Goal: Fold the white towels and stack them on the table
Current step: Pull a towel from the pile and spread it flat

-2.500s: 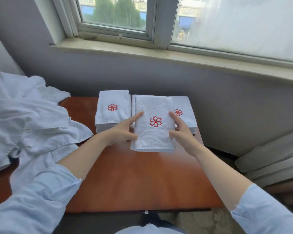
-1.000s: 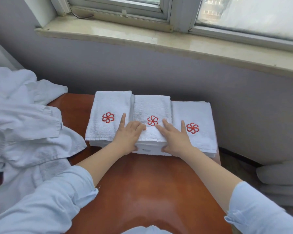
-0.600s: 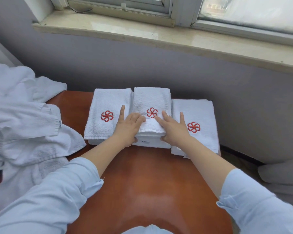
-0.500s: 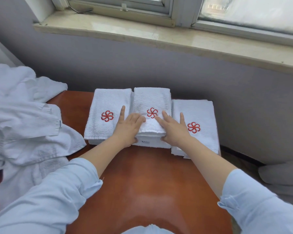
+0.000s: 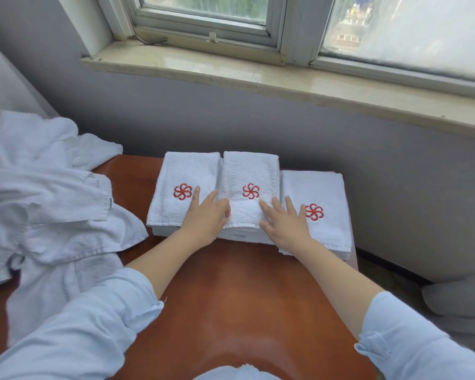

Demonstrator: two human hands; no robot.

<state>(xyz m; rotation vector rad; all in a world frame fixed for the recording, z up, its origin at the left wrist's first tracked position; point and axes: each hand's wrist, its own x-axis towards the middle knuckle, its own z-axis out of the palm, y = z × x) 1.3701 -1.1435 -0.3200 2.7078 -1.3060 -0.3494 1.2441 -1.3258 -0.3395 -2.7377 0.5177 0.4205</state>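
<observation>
1. The left hand (image 5: 206, 219) lies flat with its fingers straight and spread, gripping nothing. Its forefinger rests on the left towel stack (image 5: 185, 174), and the other fingers reach onto the near left edge of the middle towel stack (image 5: 248, 171).
2. The right hand (image 5: 285, 224) is also flat and splayed, holding nothing. It lies across the near right corner of the middle towel stack and onto the right towel stack (image 5: 320, 187).
3. Two light-blue sleeves (image 5: 99, 319) of smooth woven cloth are pushed up the forearms.
4. At the far left, one crumpled heap of white linen (image 5: 39, 204) drapes over the table's left end. Part of it is looped terry and part is flat weave with stitched hems.
5. Three stacks of folded white towels stand in a row at the far edge of the table (image 5: 231, 303), near the grey wall.
   - Each top towel is a nubby terry rectangle.
   - The left and middle stacks touch side by side.
   - The right one sits just beside the middle one, set a little nearer the person.
   - Folded layers show at the near edges, but I cannot tell how many.
6. There are three red emblems (image 5: 182, 192), one embroidered on each top towel, each shaped like a pinwheel.
7. The table is glossy reddish-brown wood with a rounded far-left corner.
8. Above the wall runs one pale, polished stone window sill (image 5: 258, 78).
9. At the far right, low down, lie soft grey rolls (image 5: 461, 300), too cropped to count.
</observation>
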